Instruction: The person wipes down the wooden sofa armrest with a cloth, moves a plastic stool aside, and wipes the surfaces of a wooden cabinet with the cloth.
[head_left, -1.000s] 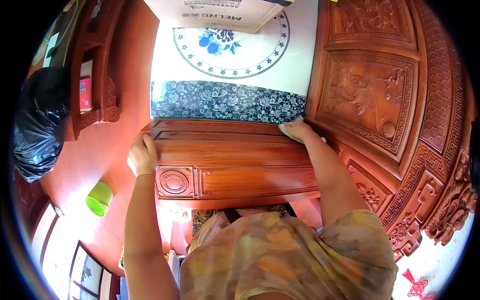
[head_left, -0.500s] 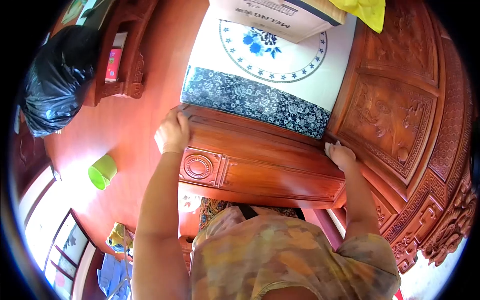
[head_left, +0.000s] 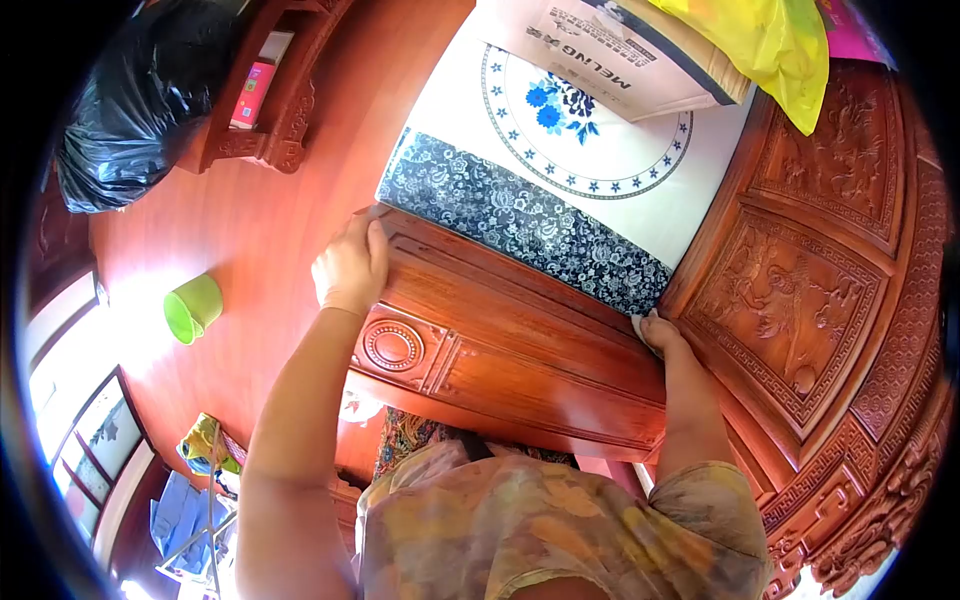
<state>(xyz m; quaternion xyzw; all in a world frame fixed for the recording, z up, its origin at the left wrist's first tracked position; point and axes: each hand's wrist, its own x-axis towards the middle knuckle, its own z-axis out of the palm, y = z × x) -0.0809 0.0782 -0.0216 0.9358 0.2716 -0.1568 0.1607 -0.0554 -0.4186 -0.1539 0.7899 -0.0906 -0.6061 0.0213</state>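
My left hand is wrapped over the left corner of the wide red-brown wooden armrest of a carved sofa. At the armrest's far right end, beside the backrest, my right hand holds a small white cloth against the wood. Its fingertips are partly hidden. Just beyond the armrest lies a seat cushion, white with a blue flower circle and a dark blue floral band along its near edge.
A cardboard box and a yellow plastic bag rest on the cushion. The carved backrest rises at right. On the floor at left stands a green bin. A black plastic bag is beside a wooden stand.
The camera view has turned and shifted. My right hand with the white cloth is now closer to the cushion's corner; my left hand stays at the armrest's left corner.
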